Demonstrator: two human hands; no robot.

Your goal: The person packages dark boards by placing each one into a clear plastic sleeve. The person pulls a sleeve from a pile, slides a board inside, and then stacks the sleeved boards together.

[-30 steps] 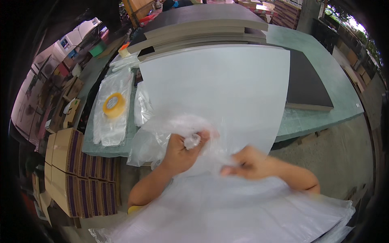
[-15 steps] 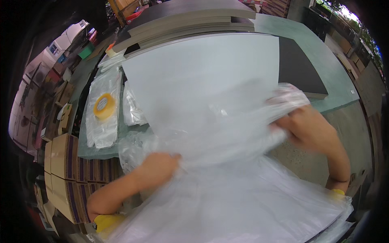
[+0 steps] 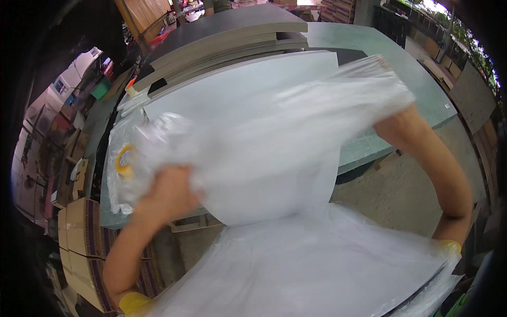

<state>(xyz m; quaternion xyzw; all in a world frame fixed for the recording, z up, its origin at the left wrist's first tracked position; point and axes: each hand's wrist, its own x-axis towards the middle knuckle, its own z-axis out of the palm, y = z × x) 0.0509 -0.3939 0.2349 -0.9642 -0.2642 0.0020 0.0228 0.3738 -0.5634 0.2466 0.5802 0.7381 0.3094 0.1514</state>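
Note:
A clear plastic film (image 3: 296,111), blurred by motion, stretches between my two hands across the upper face of a white panel (image 3: 264,195). My left hand (image 3: 170,191) grips the film's left side, fingers closed. My right hand (image 3: 398,124) is raised at the film's right end; its fingers are covered by bunched plastic but seem closed on it. The panel bows down toward me from the stack on the table. Below it, a broad whitish plastic sheet (image 3: 317,264) spreads across the bottom between my forearms; whether it joins the film cannot be told.
On the green table (image 3: 348,42) stands a stack of dark-topped boards (image 3: 227,31). At its left lie folded clear plastic bags (image 3: 117,195) with a yellow tape roll (image 3: 124,160) on them. Cardboard boxes (image 3: 79,232) are piled at lower left beside the table.
Both hands have risen, the left also moving left and the right outward, spreading the film wider and higher over the panel. The film now partly covers the tape roll. The view has shifted slightly.

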